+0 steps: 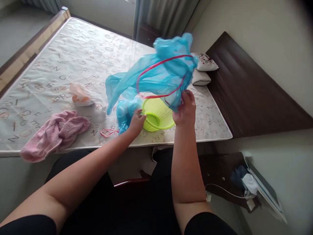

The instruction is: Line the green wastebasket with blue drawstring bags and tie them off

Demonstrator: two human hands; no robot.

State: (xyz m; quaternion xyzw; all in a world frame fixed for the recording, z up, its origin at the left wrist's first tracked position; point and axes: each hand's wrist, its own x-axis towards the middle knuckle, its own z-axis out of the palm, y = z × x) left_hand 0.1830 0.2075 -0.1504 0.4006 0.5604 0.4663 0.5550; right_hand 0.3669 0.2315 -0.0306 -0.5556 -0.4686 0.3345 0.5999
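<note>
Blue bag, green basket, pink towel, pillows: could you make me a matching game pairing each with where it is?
Things:
1. blue drawstring bag
2. green plastic basket
3. pink towel
4. pillows

Places:
A. by the dark headboard
B. bunched at the mattress near edge
C. held up by the right hand
D. on its side between both hands, left hand at its rim

Pairs: 1-C, 2-D, 3-B, 4-A

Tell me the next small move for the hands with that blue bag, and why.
Probably spread the blue bag open over the green basket: the right hand holds the bag bunched above it by the red drawstring, while the left hand steadies the basket's rim.
</note>
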